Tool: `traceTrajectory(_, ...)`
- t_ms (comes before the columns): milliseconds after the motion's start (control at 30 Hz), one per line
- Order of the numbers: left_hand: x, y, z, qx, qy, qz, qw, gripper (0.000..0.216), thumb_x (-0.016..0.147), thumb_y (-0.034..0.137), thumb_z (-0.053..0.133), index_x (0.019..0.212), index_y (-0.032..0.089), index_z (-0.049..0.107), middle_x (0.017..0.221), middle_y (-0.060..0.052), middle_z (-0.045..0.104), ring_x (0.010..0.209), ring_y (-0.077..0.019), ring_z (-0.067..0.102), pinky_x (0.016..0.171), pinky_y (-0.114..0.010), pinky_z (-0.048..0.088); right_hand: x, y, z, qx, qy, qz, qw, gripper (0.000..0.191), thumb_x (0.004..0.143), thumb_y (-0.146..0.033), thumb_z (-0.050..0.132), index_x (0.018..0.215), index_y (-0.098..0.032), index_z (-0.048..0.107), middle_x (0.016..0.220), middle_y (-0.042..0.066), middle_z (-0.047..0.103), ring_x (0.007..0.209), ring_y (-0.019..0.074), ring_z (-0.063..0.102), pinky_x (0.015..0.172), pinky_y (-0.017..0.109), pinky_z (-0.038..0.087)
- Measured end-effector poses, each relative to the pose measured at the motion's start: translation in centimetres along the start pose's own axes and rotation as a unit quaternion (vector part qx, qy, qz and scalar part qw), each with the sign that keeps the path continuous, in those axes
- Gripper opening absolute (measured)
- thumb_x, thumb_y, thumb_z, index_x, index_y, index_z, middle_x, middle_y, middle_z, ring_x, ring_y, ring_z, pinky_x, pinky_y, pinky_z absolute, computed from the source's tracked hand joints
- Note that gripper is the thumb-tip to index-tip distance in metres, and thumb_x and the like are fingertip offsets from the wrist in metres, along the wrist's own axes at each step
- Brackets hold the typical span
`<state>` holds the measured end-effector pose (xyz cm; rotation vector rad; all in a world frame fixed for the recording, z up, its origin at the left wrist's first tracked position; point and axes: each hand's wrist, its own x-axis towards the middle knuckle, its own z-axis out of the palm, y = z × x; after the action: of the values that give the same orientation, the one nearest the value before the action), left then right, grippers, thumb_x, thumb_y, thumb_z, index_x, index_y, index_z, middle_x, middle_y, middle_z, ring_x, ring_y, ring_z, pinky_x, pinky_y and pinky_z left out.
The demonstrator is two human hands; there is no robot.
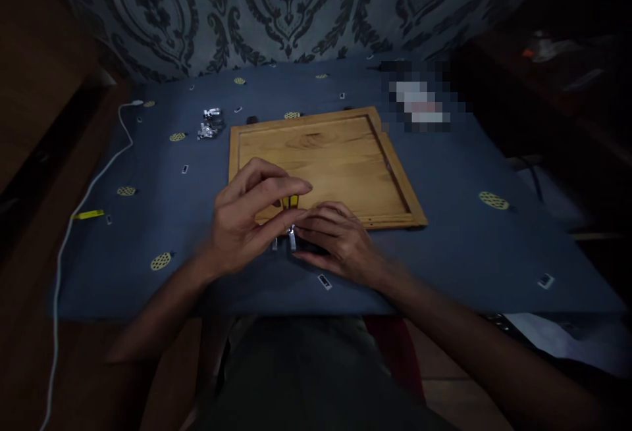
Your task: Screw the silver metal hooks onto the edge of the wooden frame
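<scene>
A framed wooden cabinet door (345,168) lies flat on the blue cloth. At its near edge sits a shiny metal hinge (291,239), partly covered by my fingers. My left hand (241,220) is closed, thumb and fingers around a short yellow-and-black screwdriver (291,201) held upright above the hinge. Its tip is hidden. My right hand (340,243) rests low against the door's near edge, fingers bent together with their tips at the hinge and the screwdriver's lower end. What lies beneath those fingertips cannot be made out.
Loose metal hinges (209,125) lie beyond the door's left corner. A white cable (89,187) runs down the left side, beside a yellow stick-like object (89,214). A patterned curtain (286,10) hangs at the back. Something blurred out (419,102) lies at the back right.
</scene>
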<state>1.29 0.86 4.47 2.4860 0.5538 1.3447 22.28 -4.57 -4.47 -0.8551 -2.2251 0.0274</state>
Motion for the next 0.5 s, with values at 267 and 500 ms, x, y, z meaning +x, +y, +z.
traceTrajectory(267,0.28,0.16,0.24,-0.049,-0.009,0.004,0.999,0.026,0.093,0.01,0.073,0.117,0.019,0.071,0.102,-0.005,0.073,0.094,-0.0144,0.069,0.082,-0.026,0.058,0.13,0.05,-0.07,-0.005,0.003,-0.008,1.0,0.026,0.1,-0.038,0.065,0.11,-0.017,0.076,0.105,0.009,0.081,0.099,0.0257,0.071,0.093,0.048,0.055)
traceTrajectory(500,0.08,-0.16,0.4,-0.04,0.002,0.008,0.999,0.026,0.092,0.015,0.075,0.117,0.018,0.07,0.102,-0.005,0.074,0.094,-0.0153,0.069,0.081,-0.027,0.059,-0.02,0.05,0.12,-0.006,-0.001,0.003,1.0,0.027,0.101,-0.04,0.063,0.112,-0.019,0.076,0.105,0.008,0.081,0.101,0.0249,0.071,0.095,0.047,0.053)
